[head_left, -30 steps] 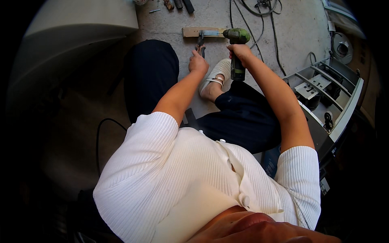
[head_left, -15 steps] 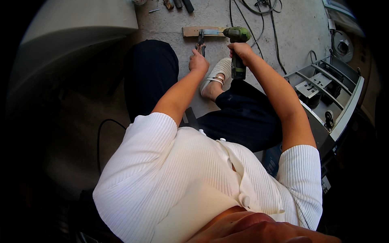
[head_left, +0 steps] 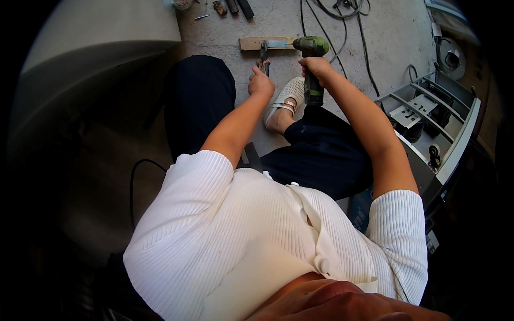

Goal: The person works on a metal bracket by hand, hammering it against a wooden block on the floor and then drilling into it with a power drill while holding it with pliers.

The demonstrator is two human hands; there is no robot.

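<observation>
On the concrete floor ahead lies a wooden block [head_left: 249, 44], with a narrow light-coloured metal piece [head_left: 277, 44] resting along it. My left hand [head_left: 261, 83] is closed around the handles of a pair of pliers [head_left: 263, 52], whose jaws reach the metal piece. In my right hand [head_left: 317, 68] is a green and black cordless drill [head_left: 312, 46], held with its battery toward me and its nose pointing left. The drill's bit meets or nearly meets the right end of the metal piece; contact is too small to tell.
Black cables [head_left: 365, 56] run over the floor beyond the drill. An open metal frame [head_left: 428, 115] with parts inside stands at right. A large grey curved body [head_left: 107, 32] fills the upper left. Dark bars [head_left: 246, 9] and a small metal rod [head_left: 202, 16] lie farther off.
The whole view has shifted very slightly. My hands keep the same grips on the pliers and the drill, with no clear movement against the block.
</observation>
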